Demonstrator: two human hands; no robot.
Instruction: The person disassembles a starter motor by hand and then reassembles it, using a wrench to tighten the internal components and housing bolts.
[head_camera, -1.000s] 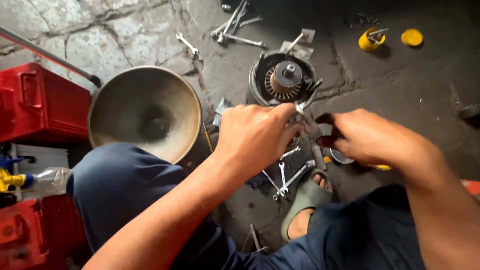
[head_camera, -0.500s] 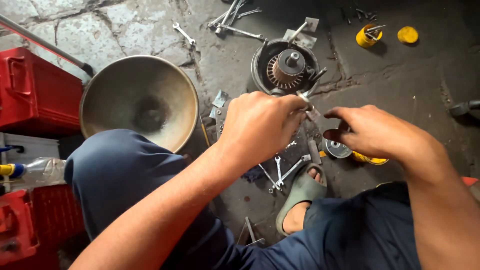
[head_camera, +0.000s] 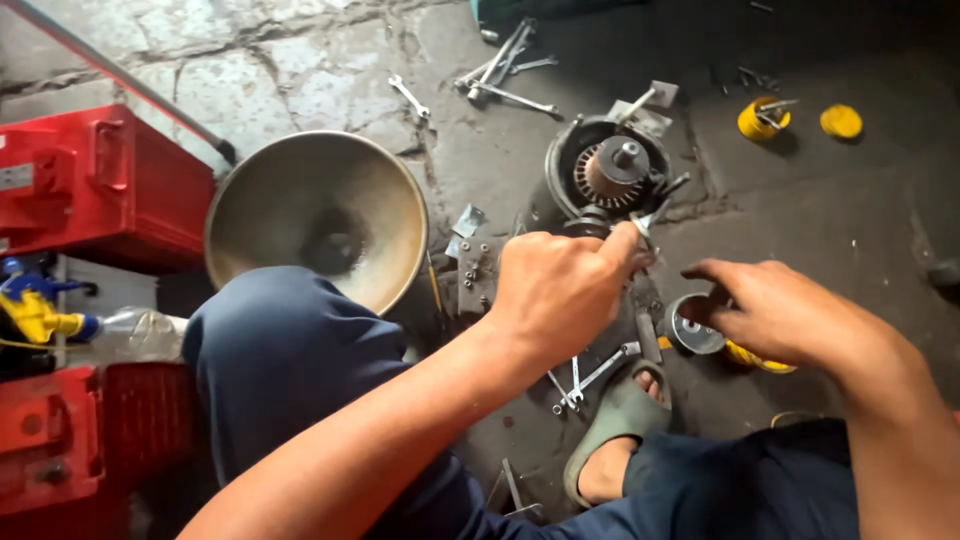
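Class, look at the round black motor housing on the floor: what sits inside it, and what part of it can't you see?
Inside the motor housing sits a copper-coloured rotor with a grey shaft end. The housing's near rim is hidden behind the left hand, which grips a small metal tool.

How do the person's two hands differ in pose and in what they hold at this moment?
The left hand is closed in a fist around a thin metal tool; the right hand is loosely curled, its fingertips by a small round metal part. The left sits nearer the motor. Both hang low above the floor.

a small pale rectangular label (head_camera: 14, 177) sits on the red box (head_camera: 100, 190) at left.
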